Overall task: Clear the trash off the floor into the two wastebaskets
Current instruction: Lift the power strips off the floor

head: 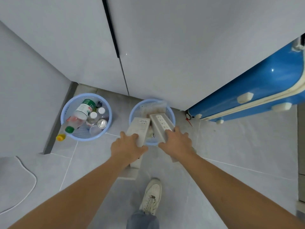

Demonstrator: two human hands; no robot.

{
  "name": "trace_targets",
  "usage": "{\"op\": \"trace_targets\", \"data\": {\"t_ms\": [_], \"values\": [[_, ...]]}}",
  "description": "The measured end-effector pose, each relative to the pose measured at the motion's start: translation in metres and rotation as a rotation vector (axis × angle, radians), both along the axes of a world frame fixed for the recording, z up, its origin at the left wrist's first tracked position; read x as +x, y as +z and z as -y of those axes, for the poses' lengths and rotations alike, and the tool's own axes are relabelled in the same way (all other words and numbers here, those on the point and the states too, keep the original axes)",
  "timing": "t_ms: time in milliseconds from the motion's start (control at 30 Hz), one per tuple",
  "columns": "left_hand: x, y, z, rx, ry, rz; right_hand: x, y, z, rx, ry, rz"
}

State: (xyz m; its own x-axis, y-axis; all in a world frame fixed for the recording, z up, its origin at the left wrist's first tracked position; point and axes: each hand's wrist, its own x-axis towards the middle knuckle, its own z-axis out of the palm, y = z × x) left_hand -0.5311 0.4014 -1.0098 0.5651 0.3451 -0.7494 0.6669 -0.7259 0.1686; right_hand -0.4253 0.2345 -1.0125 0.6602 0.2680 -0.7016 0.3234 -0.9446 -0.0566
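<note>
left hand [127,146] gripping box [138,129], right hand [178,141] gripping power strip [162,125]

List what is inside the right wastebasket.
In the right wastebasket: clear plastic packaging at the back, with the far ends of two white boxes poking in, one held by each hand. The boxes hide whatever lies beneath.

No text is legible. The green-and-white label [85,106] on the large bottle [79,115] in the left wastebasket [66,111] carries print too blurred to read. A small sticker [143,121] on the left box [137,129] shows dark lines, also unreadable.
</note>
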Motion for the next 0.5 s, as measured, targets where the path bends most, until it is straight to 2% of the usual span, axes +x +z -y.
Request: {"op": "trace_targets", "data": {"t_ms": [167, 500], "values": [[0.031, -0.029, 0.006, 0.044, -0.057, -0.018, 0.014, -0.029, -0.008, -0.044, 0.004, -0.028], [0.075, -0.081, 0.020, 0.157, -0.112, -0.027, 0.012, -0.091, -0.034, -0.060, -0.005, 0.052]]}}
